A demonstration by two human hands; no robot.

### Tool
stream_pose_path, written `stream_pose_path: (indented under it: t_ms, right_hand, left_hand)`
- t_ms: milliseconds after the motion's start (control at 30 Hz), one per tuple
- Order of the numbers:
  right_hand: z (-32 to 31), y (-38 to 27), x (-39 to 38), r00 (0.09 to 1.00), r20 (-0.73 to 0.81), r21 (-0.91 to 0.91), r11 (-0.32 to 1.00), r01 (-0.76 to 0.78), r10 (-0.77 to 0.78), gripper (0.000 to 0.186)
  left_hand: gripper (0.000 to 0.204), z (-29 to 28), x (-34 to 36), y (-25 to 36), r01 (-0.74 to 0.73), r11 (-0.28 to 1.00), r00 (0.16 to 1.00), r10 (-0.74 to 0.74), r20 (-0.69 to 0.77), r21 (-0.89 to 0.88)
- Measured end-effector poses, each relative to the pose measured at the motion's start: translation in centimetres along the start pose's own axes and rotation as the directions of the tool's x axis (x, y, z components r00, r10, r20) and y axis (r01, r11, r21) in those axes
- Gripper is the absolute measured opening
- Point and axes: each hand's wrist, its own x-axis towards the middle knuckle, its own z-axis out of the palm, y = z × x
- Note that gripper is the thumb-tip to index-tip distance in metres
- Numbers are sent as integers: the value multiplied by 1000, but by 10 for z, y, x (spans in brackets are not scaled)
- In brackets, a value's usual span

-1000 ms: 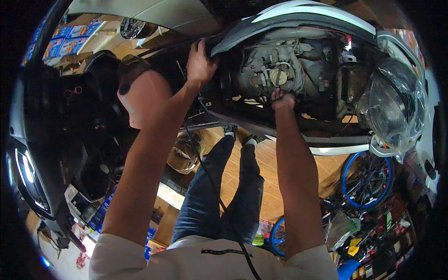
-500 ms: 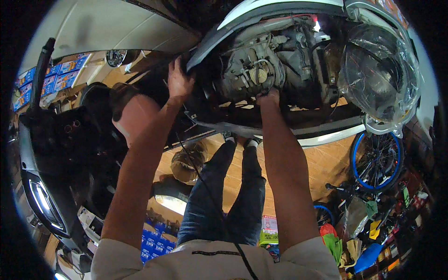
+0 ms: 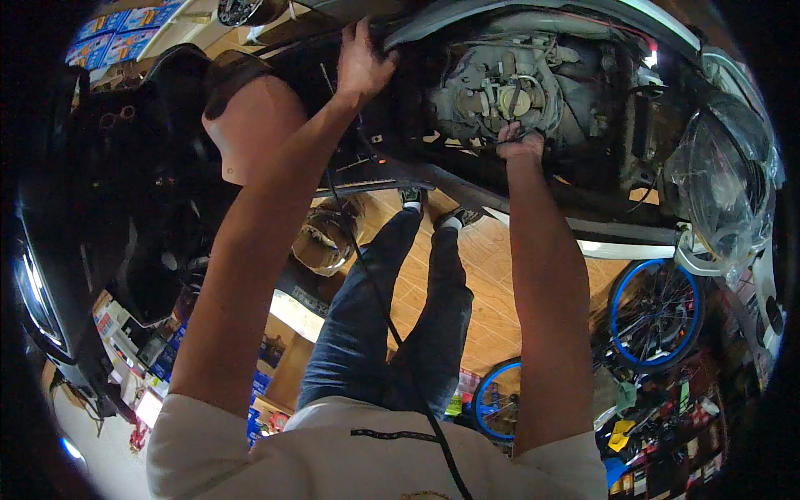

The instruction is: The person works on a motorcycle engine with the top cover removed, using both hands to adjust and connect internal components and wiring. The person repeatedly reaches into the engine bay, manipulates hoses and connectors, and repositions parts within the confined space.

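Note:
A scooter's open engine bay (image 3: 583, 129) lies before me, with a carburetor (image 3: 517, 100) with a round brass-coloured cap in its middle. My right hand (image 3: 522, 143) is in the bay just below that cap, its fingers curled together. A thin dark hose or cable runs by the fingertips; what they hold is too small to tell. My left hand (image 3: 367, 62) is at the front end of the bay's body rim (image 3: 425, 29), fingers apart, resting by the dark panel and gripping nothing.
Clear plastic wrapping (image 3: 721, 183) covers the scooter's tail at right. A pinkish-brown scooter seat (image 3: 254, 125) and dark front bodywork (image 3: 108, 208) stand left. Below are a round carton (image 3: 321, 242), a blue-rimmed bicycle wheel (image 3: 654, 312) and cluttered goods. A black cord (image 3: 375, 300) hangs before me.
The whole view has shifted, so the scooter sits farther right. My right hand's fingers show more plainly, curled below the cap. My left hand stays at the rim, its fingers more spread.

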Motion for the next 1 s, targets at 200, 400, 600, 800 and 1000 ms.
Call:
stream_pose_path:
  t_ms: [200, 400, 600, 800, 1000]
  right_hand:
    - [14, 3, -39, 1000, 24, 4, 1000, -10, 10, 29]
    - [12, 3, -32, 999, -19, 81, 996, -26, 28, 25]
    - [-8, -5, -2, 983, 182, -22, 1000, 22, -18, 16]
    - [-8, -7, 9, 990, 118, -51, 996, 77, -71, 13]
    - [-7, -3, 10, 989, 96, -5, 993, 118, -117, 11]
  left_hand:
    - [74, 1, -22, -4, 156, 981, 988, -155, 18, -113]
    - [71, 3, -52, -15, 225, 973, 974, -227, -23, -49]
    - [59, 6, -84, -22, 634, 729, 773, -596, 219, -258]
    - [59, 18, -97, 7, 623, 775, 781, -622, 45, -108]
    - [46, 16, -97, 28, 584, 812, 805, -583, -112, -26]
